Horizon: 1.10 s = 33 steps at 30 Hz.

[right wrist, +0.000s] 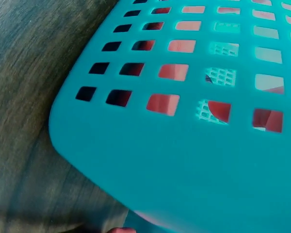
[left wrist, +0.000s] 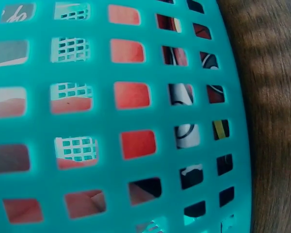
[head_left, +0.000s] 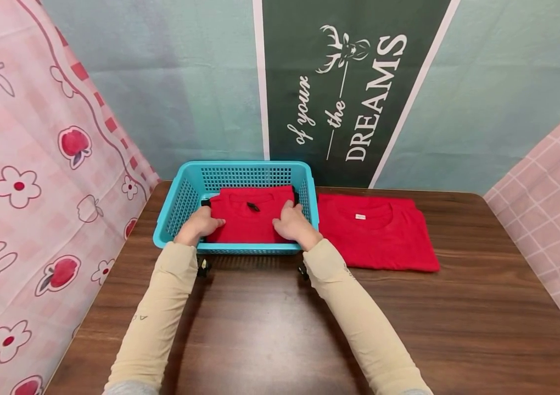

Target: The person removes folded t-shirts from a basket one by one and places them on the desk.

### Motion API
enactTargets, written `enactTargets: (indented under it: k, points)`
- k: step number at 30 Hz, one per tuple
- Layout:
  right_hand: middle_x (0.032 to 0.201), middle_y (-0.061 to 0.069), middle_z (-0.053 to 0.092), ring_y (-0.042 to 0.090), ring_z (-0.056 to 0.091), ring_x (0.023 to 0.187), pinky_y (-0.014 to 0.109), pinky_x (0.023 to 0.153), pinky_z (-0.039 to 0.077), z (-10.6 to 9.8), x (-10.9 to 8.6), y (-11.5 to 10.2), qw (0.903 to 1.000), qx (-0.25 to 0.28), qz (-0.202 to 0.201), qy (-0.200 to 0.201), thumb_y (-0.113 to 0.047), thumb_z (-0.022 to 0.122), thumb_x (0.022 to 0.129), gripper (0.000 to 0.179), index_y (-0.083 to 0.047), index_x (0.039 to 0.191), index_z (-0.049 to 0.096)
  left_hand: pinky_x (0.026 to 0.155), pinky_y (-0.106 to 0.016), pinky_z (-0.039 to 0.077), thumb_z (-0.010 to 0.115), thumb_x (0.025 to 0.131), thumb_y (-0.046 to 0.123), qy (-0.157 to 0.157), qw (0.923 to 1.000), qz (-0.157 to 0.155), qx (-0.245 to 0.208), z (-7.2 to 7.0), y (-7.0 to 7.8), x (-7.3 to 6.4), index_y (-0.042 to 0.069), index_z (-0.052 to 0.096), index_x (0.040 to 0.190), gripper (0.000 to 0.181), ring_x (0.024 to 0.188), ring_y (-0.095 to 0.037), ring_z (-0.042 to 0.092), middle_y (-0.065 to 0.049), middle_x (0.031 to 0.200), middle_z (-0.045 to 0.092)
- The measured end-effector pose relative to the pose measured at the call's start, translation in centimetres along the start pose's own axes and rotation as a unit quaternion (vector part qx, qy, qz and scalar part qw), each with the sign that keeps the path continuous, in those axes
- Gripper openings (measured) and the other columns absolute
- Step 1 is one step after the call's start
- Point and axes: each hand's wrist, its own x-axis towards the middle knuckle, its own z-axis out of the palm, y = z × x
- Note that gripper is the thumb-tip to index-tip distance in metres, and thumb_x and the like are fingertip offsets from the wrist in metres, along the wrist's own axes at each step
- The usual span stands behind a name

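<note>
A folded red T-shirt [head_left: 250, 219] lies inside a turquoise plastic basket [head_left: 247, 248], a small black mark at its neckline. Over the basket's front rim reach both arms. My left hand [head_left: 201, 224] holds the shirt's left edge, thumb on top. At the opposite edge, my right hand [head_left: 294, 222] grips it with the thumb also on the cloth; the other fingers are partly hidden. Dark fabric shows at the shirt's sides. In both wrist views the basket's perforated wall [left wrist: 160, 114] [right wrist: 150, 141] fills most of the picture, with red cloth glimpsed through the holes.
Right of the basket, a second folded red T-shirt [head_left: 379, 236] with a white neck label lies on the brown wooden table [head_left: 468, 307]. Behind stands a green and teal printed curtain [head_left: 186, 82]; pink patterned cloth [head_left: 23, 219] hangs at the left.
</note>
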Motion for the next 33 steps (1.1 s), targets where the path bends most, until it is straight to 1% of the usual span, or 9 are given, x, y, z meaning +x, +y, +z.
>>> enactTargets:
  k: [3,7,9,12,15,18,22,27,33]
  points:
    - [0.153,0.027,0.018,0.039,0.033,0.135,0.048,0.108,0.041,0.01,0.15,0.05,0.9996,0.024,0.003,0.016,-0.029,0.057,0.094,0.083,0.003,0.152,0.008,0.099,-0.046,0.046,0.051,0.099,0.025,0.008,0.9999,0.005,0.007,0.05,-0.01,-0.03,-0.008,0.03,0.142,0.059,0.121,-0.036,0.046,-0.025,0.135,0.044]
    - [0.154,0.025,0.02,0.037,0.03,0.138,0.047,0.109,0.04,-0.16,0.22,-0.07,0.9976,0.061,0.006,0.033,-0.028,0.06,0.093,0.086,0.003,0.152,0.007,0.099,-0.047,0.045,0.052,0.099,0.026,0.015,0.9999,0.005,0.003,0.13,-0.16,0.0,-0.007,0.028,0.143,0.061,0.121,-0.036,0.045,-0.025,0.136,0.043]
    - [0.152,0.023,0.027,0.036,0.034,0.137,0.046,0.108,0.042,-0.24,0.2,-0.14,0.9965,0.075,0.006,0.036,-0.027,0.062,0.092,0.087,0.003,0.152,0.007,0.099,-0.047,0.046,0.052,0.099,0.026,0.018,0.9998,0.004,0.003,0.15,-0.24,0.01,-0.007,0.027,0.144,0.06,0.122,-0.036,0.045,-0.025,0.136,0.043]
    - [0.143,0.021,0.041,0.034,0.045,0.128,0.044,0.102,0.047,-0.32,0.16,-0.2,0.9948,0.094,0.006,0.037,-0.025,0.065,0.09,0.085,0.002,0.151,0.013,0.097,-0.046,0.047,0.052,0.098,0.027,0.024,0.9997,0.0,0.006,0.16,-0.26,-0.02,-0.006,0.031,0.141,0.058,0.119,-0.035,0.046,-0.024,0.134,0.044]
    - [0.128,0.019,0.052,0.032,0.055,0.114,0.043,0.094,0.052,-0.34,0.07,-0.18,0.9928,0.112,0.004,0.041,-0.023,0.068,0.087,0.075,0.002,0.144,0.026,0.095,-0.045,0.048,0.054,0.097,0.028,0.026,0.9995,-0.012,0.014,0.14,-0.17,-0.02,-0.007,0.036,0.137,0.056,0.116,-0.034,0.048,-0.023,0.129,0.047]
    - [0.117,0.016,0.057,0.03,0.06,0.104,0.042,0.088,0.054,-0.31,0.02,-0.09,0.9919,0.119,-0.007,0.044,-0.022,0.069,0.086,0.059,-0.001,0.132,0.039,0.094,-0.046,0.049,0.055,0.096,0.032,0.023,0.9982,-0.027,0.048,0.09,-0.02,-0.01,-0.007,0.038,0.135,0.057,0.115,-0.034,0.048,-0.023,0.127,0.049]
    - [0.112,0.014,0.06,0.028,0.062,0.098,0.04,0.086,0.053,-0.3,-0.04,0.04,0.9932,0.108,-0.021,0.039,-0.024,0.067,0.088,0.048,-0.002,0.125,0.046,0.095,-0.046,0.048,0.055,0.095,0.035,0.013,0.9964,-0.037,0.075,0.04,0.1,0.08,-0.007,0.038,0.135,0.061,0.117,-0.035,0.048,-0.023,0.128,0.049]
    - [0.115,0.014,0.059,0.028,0.062,0.1,0.041,0.088,0.053,-0.39,-0.05,0.06,0.9936,0.104,-0.024,0.038,-0.025,0.065,0.09,0.049,-0.002,0.128,0.044,0.091,-0.043,0.049,0.053,0.097,0.034,0.003,0.9988,-0.02,0.045,-0.11,0.11,0.15,-0.008,0.034,0.138,0.062,0.114,-0.033,0.047,-0.023,0.128,0.047]
    - [0.117,0.016,0.058,0.029,0.061,0.103,0.041,0.089,0.053,-0.44,0.01,0.03,0.9937,0.103,-0.029,0.032,-0.025,0.063,0.091,0.051,-0.001,0.13,0.04,0.077,-0.032,0.046,0.051,0.098,0.03,-0.005,0.9999,0.008,0.006,-0.12,0.12,-0.14,-0.003,0.044,0.125,0.043,0.094,-0.022,0.053,-0.015,0.107,0.053]
